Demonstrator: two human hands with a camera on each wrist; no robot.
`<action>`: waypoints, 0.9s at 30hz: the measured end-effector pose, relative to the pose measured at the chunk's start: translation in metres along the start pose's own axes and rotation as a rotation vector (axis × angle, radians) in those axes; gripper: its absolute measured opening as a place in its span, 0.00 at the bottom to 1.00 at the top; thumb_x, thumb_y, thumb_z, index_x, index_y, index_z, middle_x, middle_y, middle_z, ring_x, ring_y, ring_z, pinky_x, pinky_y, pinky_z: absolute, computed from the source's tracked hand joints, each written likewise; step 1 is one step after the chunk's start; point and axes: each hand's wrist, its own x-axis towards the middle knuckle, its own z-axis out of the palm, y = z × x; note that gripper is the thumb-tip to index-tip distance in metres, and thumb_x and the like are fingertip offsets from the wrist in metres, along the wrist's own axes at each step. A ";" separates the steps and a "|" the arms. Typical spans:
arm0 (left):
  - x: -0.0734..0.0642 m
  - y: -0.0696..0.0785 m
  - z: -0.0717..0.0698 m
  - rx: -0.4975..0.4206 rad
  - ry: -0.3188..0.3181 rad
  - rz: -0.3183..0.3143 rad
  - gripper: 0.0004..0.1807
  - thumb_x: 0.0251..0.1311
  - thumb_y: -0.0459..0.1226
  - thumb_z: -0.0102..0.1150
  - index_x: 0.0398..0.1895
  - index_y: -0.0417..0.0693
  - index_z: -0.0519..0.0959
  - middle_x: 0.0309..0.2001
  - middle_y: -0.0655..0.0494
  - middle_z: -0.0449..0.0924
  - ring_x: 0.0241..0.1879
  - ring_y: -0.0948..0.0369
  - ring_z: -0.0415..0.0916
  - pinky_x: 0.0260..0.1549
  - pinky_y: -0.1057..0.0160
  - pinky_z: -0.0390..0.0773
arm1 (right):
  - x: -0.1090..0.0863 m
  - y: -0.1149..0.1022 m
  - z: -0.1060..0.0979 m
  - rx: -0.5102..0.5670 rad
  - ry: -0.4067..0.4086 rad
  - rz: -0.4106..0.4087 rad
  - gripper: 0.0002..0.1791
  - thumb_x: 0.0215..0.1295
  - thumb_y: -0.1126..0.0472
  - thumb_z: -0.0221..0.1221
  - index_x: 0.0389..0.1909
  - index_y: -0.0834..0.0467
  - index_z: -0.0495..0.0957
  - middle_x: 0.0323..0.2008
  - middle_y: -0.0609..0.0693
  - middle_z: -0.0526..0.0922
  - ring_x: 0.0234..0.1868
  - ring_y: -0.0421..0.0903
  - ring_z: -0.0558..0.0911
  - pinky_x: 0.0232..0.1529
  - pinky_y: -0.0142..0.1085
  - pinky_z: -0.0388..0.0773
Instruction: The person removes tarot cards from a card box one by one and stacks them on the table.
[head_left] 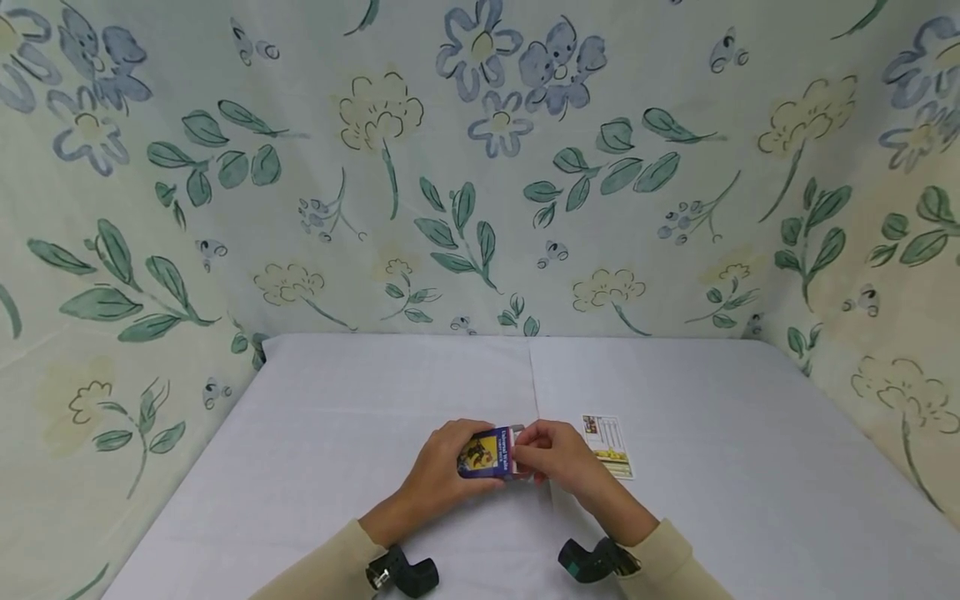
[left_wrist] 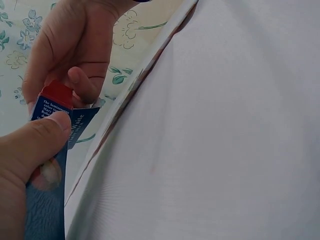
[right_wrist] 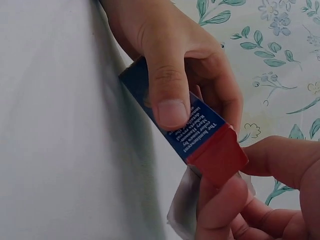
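A small blue tarot card box (head_left: 480, 454) with a yellow picture and the words "Universal Waite" is above the middle of the white table. My left hand (head_left: 441, 463) grips it by its long edges, the thumb pressed on the narrow side in the left wrist view. At the box's right end, my right hand (head_left: 561, 458) pinches with thumb and fingers around the red end flap (right_wrist: 217, 157). A pale flap (right_wrist: 184, 205) juts out below that end. The box's contents are hidden.
A printed card (head_left: 618, 460) with a yellow lower part lies flat on the white tablecloth (head_left: 390, 383), just beyond my right hand. Floral cloth (head_left: 465, 167) hangs behind the table and at both sides. Each wrist bears a black camera (head_left: 408, 575).
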 end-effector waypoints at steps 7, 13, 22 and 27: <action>-0.001 0.000 -0.001 0.009 -0.016 -0.020 0.39 0.46 0.56 0.73 0.61 0.52 0.71 0.55 0.64 0.74 0.51 0.65 0.70 0.52 0.56 0.72 | -0.001 -0.001 0.000 -0.048 0.028 0.014 0.11 0.61 0.56 0.64 0.35 0.60 0.80 0.27 0.51 0.82 0.26 0.46 0.77 0.27 0.37 0.77; -0.001 0.000 0.000 0.012 -0.010 -0.018 0.39 0.46 0.56 0.72 0.61 0.52 0.72 0.55 0.64 0.75 0.51 0.65 0.70 0.51 0.56 0.72 | -0.002 -0.003 0.000 -0.098 0.066 0.037 0.08 0.61 0.58 0.62 0.32 0.59 0.82 0.26 0.50 0.81 0.26 0.46 0.76 0.26 0.36 0.77; -0.001 0.000 -0.001 0.018 -0.001 -0.030 0.40 0.45 0.55 0.73 0.61 0.51 0.72 0.55 0.64 0.75 0.51 0.66 0.70 0.51 0.56 0.71 | -0.003 -0.006 -0.005 -0.117 0.120 0.083 0.08 0.60 0.58 0.61 0.31 0.59 0.84 0.23 0.50 0.80 0.26 0.46 0.76 0.27 0.36 0.76; -0.001 0.000 0.000 0.022 0.008 -0.036 0.40 0.45 0.55 0.73 0.61 0.50 0.72 0.55 0.65 0.75 0.51 0.66 0.70 0.50 0.56 0.72 | -0.002 -0.007 -0.010 -0.136 0.135 0.097 0.09 0.59 0.57 0.62 0.31 0.59 0.84 0.24 0.50 0.80 0.26 0.46 0.76 0.27 0.36 0.76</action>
